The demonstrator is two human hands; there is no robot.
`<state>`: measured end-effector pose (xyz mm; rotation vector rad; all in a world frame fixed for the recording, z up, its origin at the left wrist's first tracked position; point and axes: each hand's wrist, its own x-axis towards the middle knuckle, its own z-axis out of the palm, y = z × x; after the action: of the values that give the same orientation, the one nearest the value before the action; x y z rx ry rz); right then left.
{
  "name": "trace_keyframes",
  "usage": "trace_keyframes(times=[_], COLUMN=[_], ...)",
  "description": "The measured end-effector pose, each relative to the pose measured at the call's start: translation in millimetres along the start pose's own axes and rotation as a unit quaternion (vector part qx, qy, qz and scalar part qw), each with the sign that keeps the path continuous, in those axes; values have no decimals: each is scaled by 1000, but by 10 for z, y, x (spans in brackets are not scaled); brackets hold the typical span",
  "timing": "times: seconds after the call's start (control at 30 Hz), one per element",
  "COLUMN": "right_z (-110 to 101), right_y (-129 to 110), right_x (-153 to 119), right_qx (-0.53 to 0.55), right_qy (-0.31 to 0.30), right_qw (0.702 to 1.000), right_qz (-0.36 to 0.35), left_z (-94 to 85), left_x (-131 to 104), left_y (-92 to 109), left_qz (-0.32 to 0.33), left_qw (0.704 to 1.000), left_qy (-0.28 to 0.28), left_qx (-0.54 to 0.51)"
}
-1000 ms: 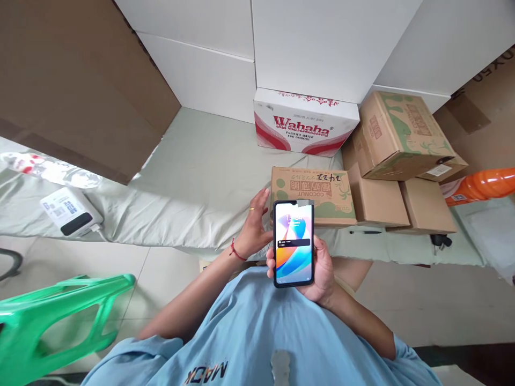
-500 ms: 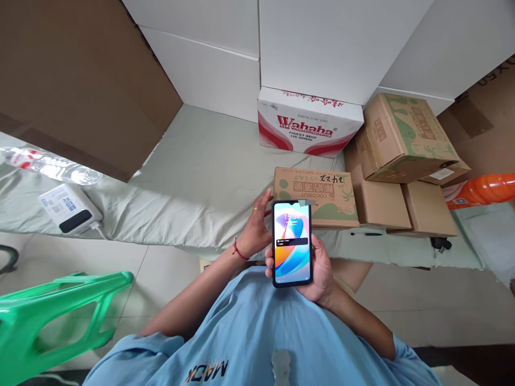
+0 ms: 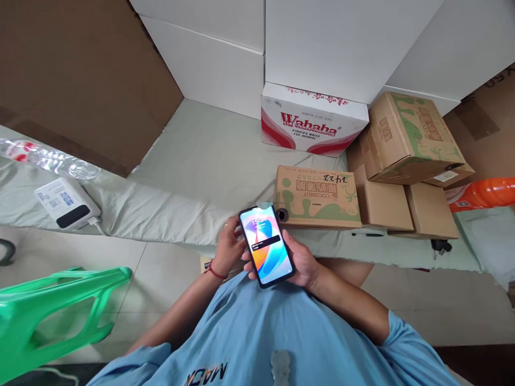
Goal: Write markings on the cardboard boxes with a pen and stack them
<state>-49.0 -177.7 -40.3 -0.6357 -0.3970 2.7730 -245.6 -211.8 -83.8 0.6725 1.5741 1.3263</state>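
A: State the position of the phone (image 3: 266, 247).
B: I locate it in front of the blue shirt (image 3: 257, 327), lit and face up, its top end leaning left. The coconut box (image 3: 322, 195) lies just beyond, to the right.
A: State the hands.
B: I confirm the right hand (image 3: 304, 262) grasping the phone from beneath. The left hand (image 3: 230, 249) sits at the phone's left edge; I cannot tell whether it grips.
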Motion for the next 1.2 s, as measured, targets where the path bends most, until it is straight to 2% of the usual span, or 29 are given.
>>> trace_keyframes(times=[0.1,0.2,0.33,0.43,0.53,0.67,0.8,0.9,1.0,1.13,1.2], right_z=[-152,-266,-328,-328,-326,-352,-410,-508,-684,-928,-989], right_y=[91,183,248,269,285,262,156,41,-83,-197,-216], right_x=[273,558,867,968,914,610,124,-327,-823,-1348,-1451], right_qx=[9,23,42,13,-67,-227,-381,-419,-411,-377,-332], right_qy=[6,54,146,218,224,224,228,228,323,512,561], right_qw=[998,997,988,975,969,939,891,877,850,748,717], right_qz=[57,48,1,-31,-79,-131,-92,-54,-72,-189,-246], left_z=[-288,-469,-500,-468,-478,-528,-489,-376,-224,34,215], left_x=[-81,-173,-257,-251,-206,-140,-98,-63,50,465,753], left_y=[-125,-167,-135,-70,18,106,131,181,292,474,553], left_qz=[-48,-96,-132,-136,-123,-98,-67,-39,2,77,81], left_qw=[997,990,983,977,978,985,989,993,996,995,994], left_qy=[58,83,69,60,57,63,71,45,-4,-50,-72], left_qx=[-24,-61,-111,-155,-160,-130,-108,-105,-92,-49,-24])
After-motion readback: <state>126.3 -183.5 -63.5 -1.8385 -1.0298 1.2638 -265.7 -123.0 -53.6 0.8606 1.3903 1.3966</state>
